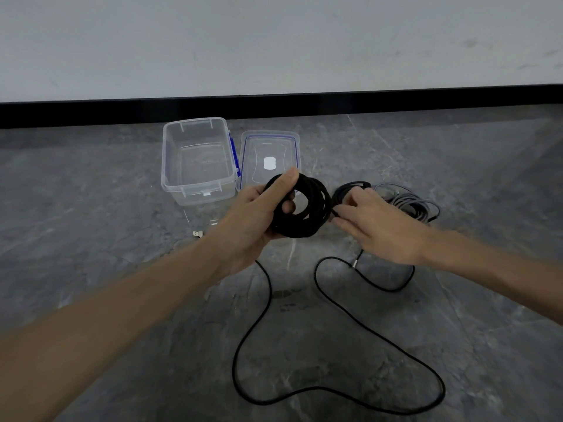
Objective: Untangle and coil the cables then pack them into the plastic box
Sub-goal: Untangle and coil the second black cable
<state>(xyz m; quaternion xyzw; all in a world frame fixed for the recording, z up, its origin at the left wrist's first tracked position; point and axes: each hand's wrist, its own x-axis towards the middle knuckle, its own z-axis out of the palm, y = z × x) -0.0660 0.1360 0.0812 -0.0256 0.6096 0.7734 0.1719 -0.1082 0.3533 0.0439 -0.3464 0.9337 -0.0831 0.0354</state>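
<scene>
Your left forearm (106, 315) comes in from the lower left, nearest to the camera. Your left hand (259, 214) is held above the floor. Its fingers and thumb are curled round a coil of black cable (307, 214), with the thumb lying over the top of the coil. Your right hand (377, 226) is just beside the coil on its right side, and its thumb and first finger pinch one strand at the edge of the coil. Below the left hand, the loose part of the cable (335, 391) hangs down and lies on the grey floor (122, 208) in a wide loop. The loop then runs back up and goes out of sight under your right wrist. The clear plastic box (195, 194) stands open on the floor beyond your left hand. Its lid (286, 153) lies just beside it on the right, partly behind the coil. Beyond the right hand lie a smaller black bundle (350, 190) and a grey cable (417, 205). A small metal plug (198, 233) lies on the floor near the front of the box.
</scene>
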